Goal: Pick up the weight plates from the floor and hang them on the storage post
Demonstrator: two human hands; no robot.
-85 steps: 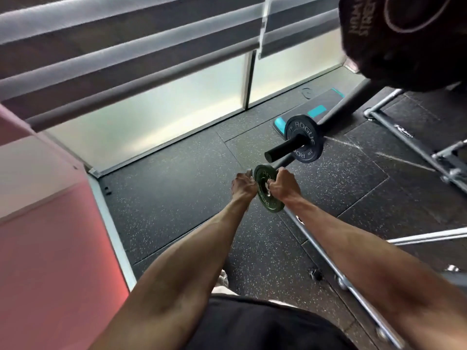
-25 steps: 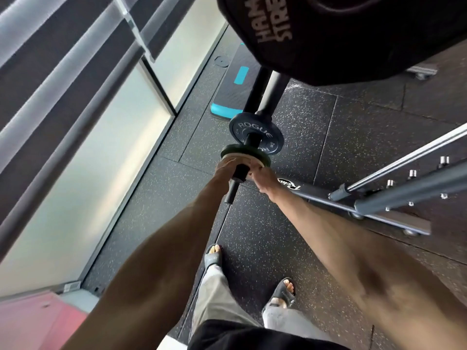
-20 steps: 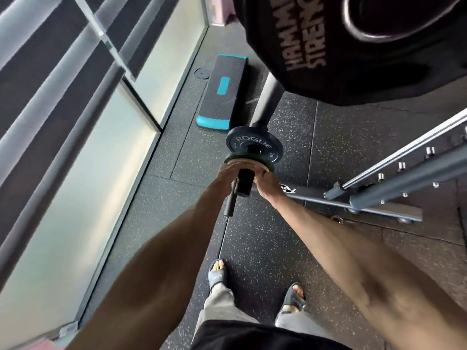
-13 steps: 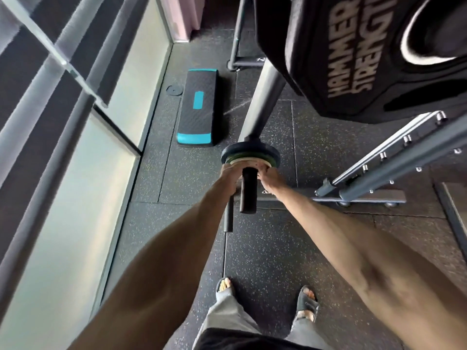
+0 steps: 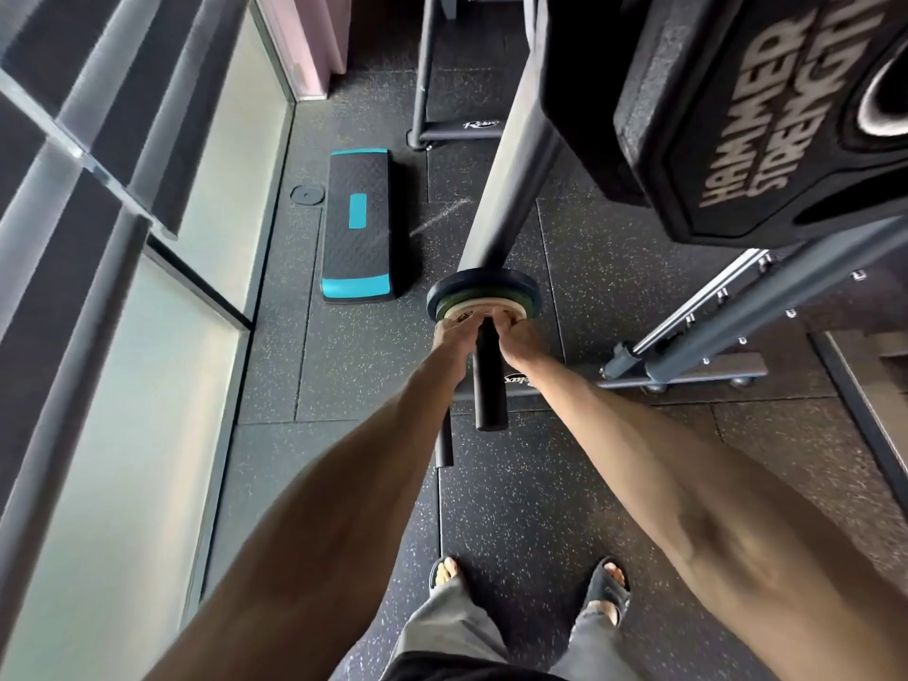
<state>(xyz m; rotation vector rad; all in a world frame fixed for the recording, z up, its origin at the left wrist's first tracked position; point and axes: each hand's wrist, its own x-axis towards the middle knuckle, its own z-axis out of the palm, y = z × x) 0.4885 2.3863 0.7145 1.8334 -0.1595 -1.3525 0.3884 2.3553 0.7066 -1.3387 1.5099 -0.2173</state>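
head view, looking down along both bare forearms.

- black cylindrical storage post [image 5: 489, 380] juts toward the camera from a grey metal upright [image 5: 511, 164], its free end near and bare.
- far on the post, against the upright: dark blue-black round rubber weight plate [image 5: 484, 280], seen edge-on.
- directly near-side of it, threaded on the same post and touching it: green-rimmed weight plate [image 5: 529, 303], smaller, with a pale near face. cannot tell whether the pale part is a separate disc.
- left hand [image 5: 454, 339] on the left of the post, right hand [image 5: 521, 336] on the right, both at the pale face. fingers of each hand bent forward and clamped on the green-rimmed weight plate's edge; fingertips mostly hidden behind the knuckles.
- a second, thinner black peg [image 5: 444, 444] sits lower and just left of the post.
- large black plate lettered "hammer strength" [image 5: 737, 115] hangs at the far right, close to the camera.
- grey rack base rail with bolts [image 5: 688, 376] runs off to the right along the floor.
- black step platform with teal trim [image 5: 358, 233] lies on the black speckled rubber floor [image 5: 540, 508], far left of the post.
- frosted window panes [image 5: 123, 435] along the left.
- near edge: two feet in dark sandals [image 5: 609, 587], grey trouser legs.
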